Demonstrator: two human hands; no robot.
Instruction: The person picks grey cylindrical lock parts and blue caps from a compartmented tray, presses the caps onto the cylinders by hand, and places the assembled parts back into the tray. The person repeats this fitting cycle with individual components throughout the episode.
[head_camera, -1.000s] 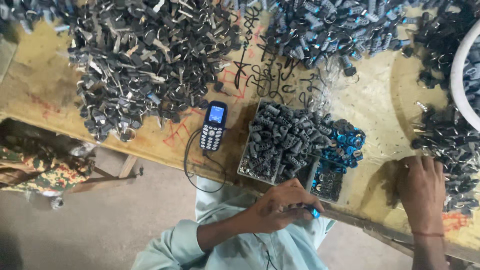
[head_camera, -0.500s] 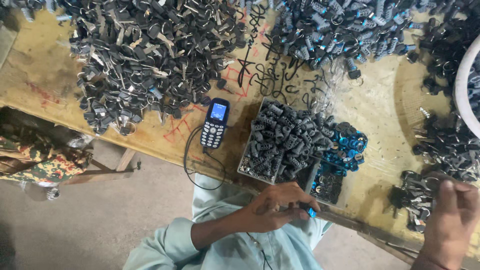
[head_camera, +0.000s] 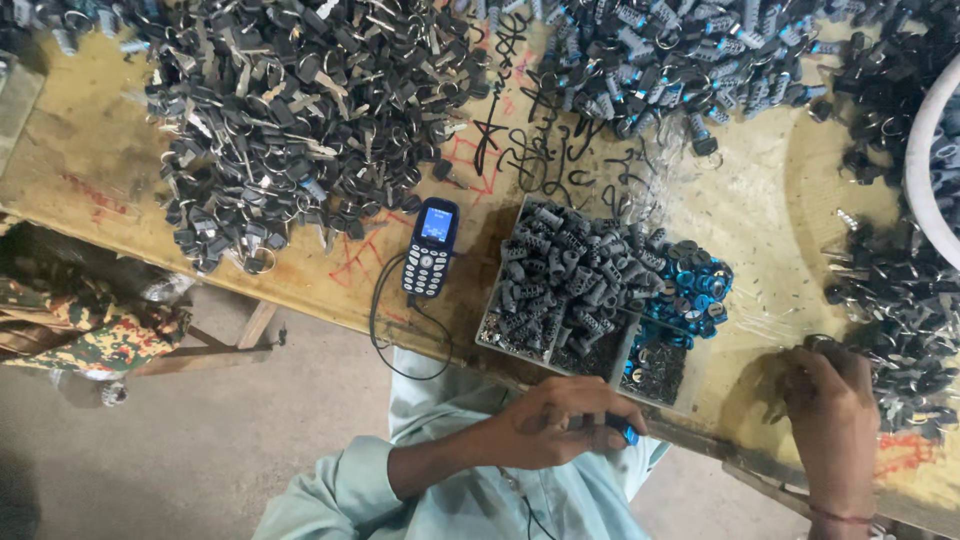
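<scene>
Your left hand is curled closed around a small dark piece with a blue tip, held just off the near edge of the wooden table, over your pale green shirt; your fingers hide most of the piece, so its shape cannot be made out. Your right hand rests palm down on the table at the edge of a heap of dark key-like parts, fingers bent into the pile; whether it has hold of anything cannot be told, since the fingertips are buried. Just beyond your left hand sits a clear divided tray piled with grey ribbed sleeves, with small blue rings spilling over its right side and tiny dark bits in its near compartment. Left of the tray lies a small blue push-button phone, screen lit, its black cable looping over the table edge. Farther off are a large heap of keys with black heads on the left and a pile of grey and blue parts at the top, cut off by the frame. A white curved rim is cropped at the right edge. Patterned cloth lies below the table at left.
</scene>
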